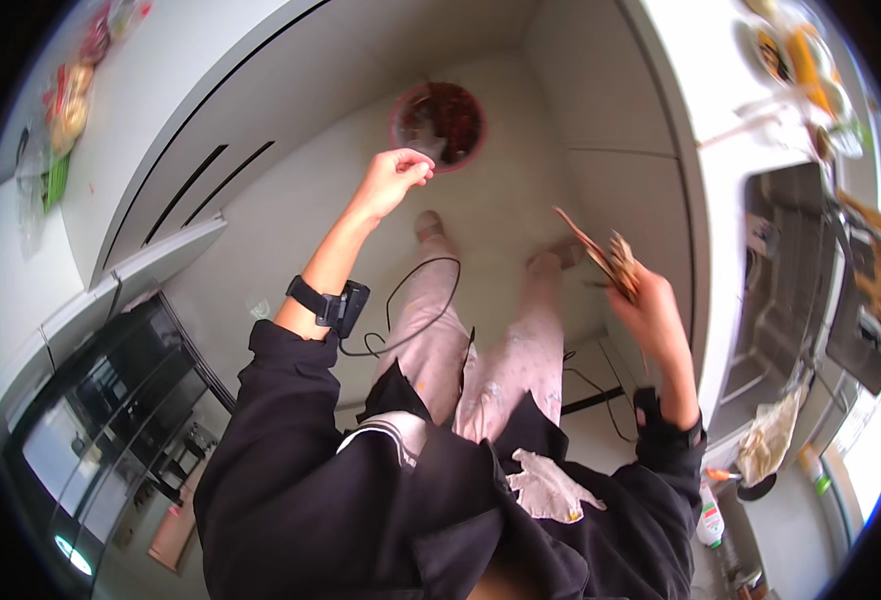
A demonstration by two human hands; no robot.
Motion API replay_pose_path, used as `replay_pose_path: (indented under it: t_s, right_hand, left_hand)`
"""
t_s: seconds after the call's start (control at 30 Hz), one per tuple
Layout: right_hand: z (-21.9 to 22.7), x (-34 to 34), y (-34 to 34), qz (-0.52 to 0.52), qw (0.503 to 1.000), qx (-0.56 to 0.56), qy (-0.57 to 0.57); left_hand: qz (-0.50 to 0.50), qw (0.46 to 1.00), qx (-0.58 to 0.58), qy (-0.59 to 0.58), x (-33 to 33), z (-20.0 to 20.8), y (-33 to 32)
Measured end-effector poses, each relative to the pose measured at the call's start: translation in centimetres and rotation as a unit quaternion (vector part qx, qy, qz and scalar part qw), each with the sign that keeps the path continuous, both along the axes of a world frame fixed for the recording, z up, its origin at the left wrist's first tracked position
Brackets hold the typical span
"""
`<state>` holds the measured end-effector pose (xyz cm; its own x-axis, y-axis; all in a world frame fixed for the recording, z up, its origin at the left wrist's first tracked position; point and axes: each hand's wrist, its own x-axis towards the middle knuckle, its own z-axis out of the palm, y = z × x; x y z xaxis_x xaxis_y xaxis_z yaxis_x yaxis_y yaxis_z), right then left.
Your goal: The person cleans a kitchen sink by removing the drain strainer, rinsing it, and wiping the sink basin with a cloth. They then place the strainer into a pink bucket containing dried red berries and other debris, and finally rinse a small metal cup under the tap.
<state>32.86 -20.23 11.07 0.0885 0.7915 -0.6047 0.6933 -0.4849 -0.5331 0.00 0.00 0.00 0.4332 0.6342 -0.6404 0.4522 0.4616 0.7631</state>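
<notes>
My left hand (390, 184) is held out in front of me with its fingertips pinched together; whatever may be between them is too small to make out. Just beyond it, on the floor, stands a round bin (484, 128) with a pink rim, with dark reddish contents and something pale inside. My right hand (651, 308) is closed around a bunch of thin brown stick-like pieces (615, 262), their tips pointing up and to the left. The exact kind of these pieces cannot be made out. A black device (351, 308) is strapped to my left forearm.
At right runs a white counter with a metal sink (738, 300) and bottles and food items (805, 65). Bagged vegetables (70, 105) lie on the left counter (120, 110). A black cable (457, 275) loops before my legs. Cabinets (615, 180) border the floor.
</notes>
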Motion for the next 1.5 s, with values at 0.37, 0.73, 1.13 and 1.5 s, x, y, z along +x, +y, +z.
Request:
replay_pose_path:
  t_s: [0.37,0.73,1.13,1.5]
  right_hand:
    - [-33.9,-12.5,22.5,0.409,0.855,-0.013,-0.319]
    - [-53.0,-21.8,27.9,0.641,0.594,-0.005,-0.485]
    - [-52.1,-23.2,26.2,0.744,0.488,0.106,-0.444]
    - [-43.5,-19.9,20.3,0.524,0.773,0.238,-0.267]
  left_hand:
    - [0.178,0.983,-0.048,-0.02,-7.8,-12.0,-2.2]
    - [0.4,0.907,-0.134,-0.012,-18.7,-21.9,-9.6]
    - [0.453,0.877,-0.155,-0.047,-18.9,-23.2,-12.6]
    - [0.362,0.925,-0.1,-0.061,-15.4,-17.5,-9.3]
